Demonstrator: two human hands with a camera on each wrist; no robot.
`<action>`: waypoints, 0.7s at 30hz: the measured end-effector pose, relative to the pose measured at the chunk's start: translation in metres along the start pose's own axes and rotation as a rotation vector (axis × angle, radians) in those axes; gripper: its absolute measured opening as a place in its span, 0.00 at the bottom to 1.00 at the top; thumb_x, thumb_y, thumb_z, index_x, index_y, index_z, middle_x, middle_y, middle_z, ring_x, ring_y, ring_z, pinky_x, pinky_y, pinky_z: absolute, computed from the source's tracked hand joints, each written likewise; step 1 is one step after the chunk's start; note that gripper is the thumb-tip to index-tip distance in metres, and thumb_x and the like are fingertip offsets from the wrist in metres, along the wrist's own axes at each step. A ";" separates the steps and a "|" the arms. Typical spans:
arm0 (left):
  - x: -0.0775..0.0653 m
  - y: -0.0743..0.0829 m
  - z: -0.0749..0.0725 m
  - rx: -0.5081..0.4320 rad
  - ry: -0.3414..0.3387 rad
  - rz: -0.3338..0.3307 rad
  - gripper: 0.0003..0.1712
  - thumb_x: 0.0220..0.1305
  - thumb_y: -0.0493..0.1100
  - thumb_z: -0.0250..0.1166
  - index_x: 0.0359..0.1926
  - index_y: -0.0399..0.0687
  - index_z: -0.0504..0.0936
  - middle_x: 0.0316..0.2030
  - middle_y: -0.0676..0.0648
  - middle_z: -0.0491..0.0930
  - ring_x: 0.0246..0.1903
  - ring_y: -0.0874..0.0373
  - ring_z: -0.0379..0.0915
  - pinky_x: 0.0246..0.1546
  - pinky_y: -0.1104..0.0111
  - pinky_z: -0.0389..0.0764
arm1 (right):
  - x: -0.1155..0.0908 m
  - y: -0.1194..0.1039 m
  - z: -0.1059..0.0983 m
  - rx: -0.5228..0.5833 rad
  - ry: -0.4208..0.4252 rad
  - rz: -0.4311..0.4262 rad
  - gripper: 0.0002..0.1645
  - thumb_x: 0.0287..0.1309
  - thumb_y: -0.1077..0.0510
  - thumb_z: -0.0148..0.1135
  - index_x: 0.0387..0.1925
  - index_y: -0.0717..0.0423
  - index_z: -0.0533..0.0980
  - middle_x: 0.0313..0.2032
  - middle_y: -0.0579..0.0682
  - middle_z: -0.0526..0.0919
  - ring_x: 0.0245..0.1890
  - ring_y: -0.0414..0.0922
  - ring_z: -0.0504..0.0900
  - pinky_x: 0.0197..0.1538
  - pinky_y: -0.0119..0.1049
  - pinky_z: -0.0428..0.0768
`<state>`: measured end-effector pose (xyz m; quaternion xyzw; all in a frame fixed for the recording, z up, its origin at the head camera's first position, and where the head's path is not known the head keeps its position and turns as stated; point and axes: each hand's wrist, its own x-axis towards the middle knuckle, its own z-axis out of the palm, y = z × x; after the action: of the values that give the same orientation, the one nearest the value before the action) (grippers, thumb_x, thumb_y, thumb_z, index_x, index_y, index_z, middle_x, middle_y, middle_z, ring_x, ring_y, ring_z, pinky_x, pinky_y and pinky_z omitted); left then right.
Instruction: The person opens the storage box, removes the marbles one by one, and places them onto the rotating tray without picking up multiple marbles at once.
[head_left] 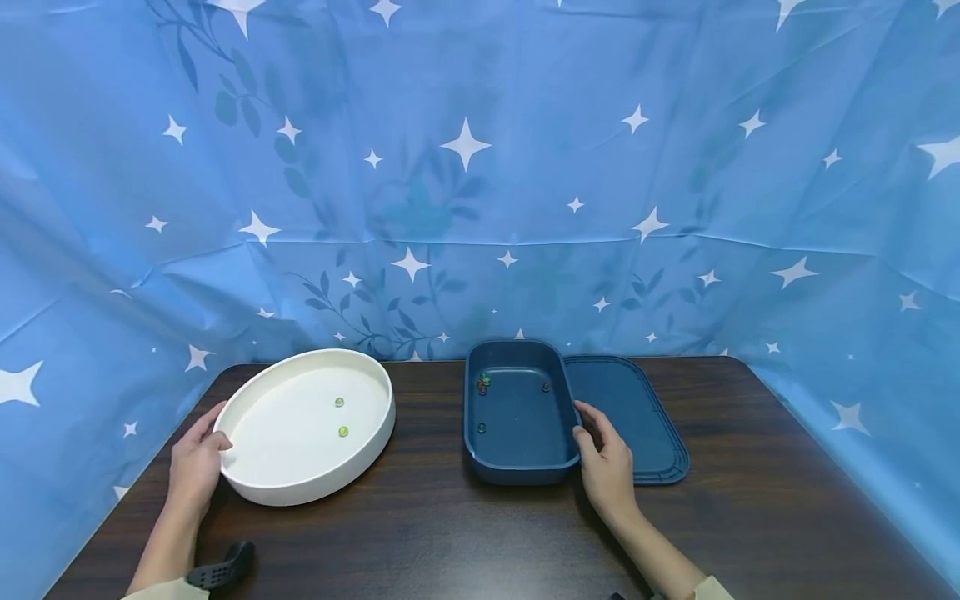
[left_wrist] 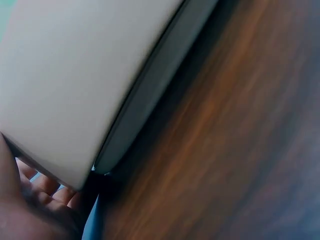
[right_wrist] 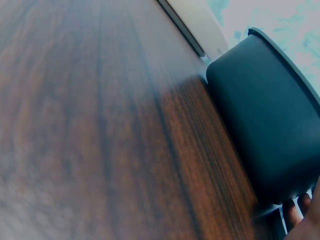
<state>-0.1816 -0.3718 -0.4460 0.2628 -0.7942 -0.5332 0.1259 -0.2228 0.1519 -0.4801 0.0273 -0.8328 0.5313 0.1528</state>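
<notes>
Left of the box — pinching the tray by its edge with the left hand; at the box's right side — gripping its rim with the right hand, near the lid.

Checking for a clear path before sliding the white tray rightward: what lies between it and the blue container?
Only bare dark tabletop lies between the white tray and the blue container; the head view shows this.

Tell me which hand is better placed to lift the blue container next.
Right, most likely: the right hand grips the blue container at its right side, while the left hand holds the white tray by its left side.
</notes>
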 end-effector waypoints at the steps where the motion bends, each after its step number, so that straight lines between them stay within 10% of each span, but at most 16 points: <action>1: -0.001 0.000 0.002 0.001 -0.008 0.002 0.42 0.65 0.31 0.40 0.81 0.50 0.50 0.80 0.42 0.46 0.79 0.41 0.42 0.77 0.47 0.52 | 0.000 0.000 0.000 0.002 0.000 -0.001 0.23 0.74 0.57 0.50 0.67 0.49 0.72 0.67 0.54 0.77 0.67 0.50 0.76 0.63 0.36 0.77; 6: -0.008 0.003 0.010 -0.008 -0.043 0.020 0.43 0.64 0.30 0.40 0.81 0.48 0.49 0.80 0.41 0.46 0.79 0.40 0.43 0.76 0.46 0.53 | 0.000 -0.001 0.000 0.005 0.001 -0.005 0.23 0.74 0.57 0.50 0.67 0.49 0.73 0.66 0.55 0.77 0.67 0.50 0.76 0.52 0.08 0.64; 17: -0.021 0.010 0.031 -0.019 -0.065 0.057 0.43 0.62 0.29 0.39 0.80 0.46 0.50 0.80 0.39 0.49 0.79 0.41 0.45 0.75 0.45 0.56 | -0.001 -0.001 0.000 -0.013 0.007 -0.005 0.23 0.74 0.57 0.50 0.67 0.51 0.73 0.66 0.56 0.78 0.67 0.50 0.76 0.53 0.09 0.63; 21: -0.027 0.012 0.039 -0.004 -0.061 0.076 0.43 0.62 0.29 0.39 0.80 0.46 0.51 0.80 0.39 0.50 0.79 0.39 0.46 0.73 0.44 0.57 | 0.000 -0.001 0.001 -0.024 0.010 -0.001 0.23 0.74 0.57 0.50 0.67 0.51 0.73 0.65 0.55 0.79 0.66 0.50 0.77 0.61 0.28 0.75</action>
<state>-0.1809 -0.3229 -0.4488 0.2157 -0.8060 -0.5375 0.1227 -0.2227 0.1506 -0.4794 0.0231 -0.8383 0.5214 0.1576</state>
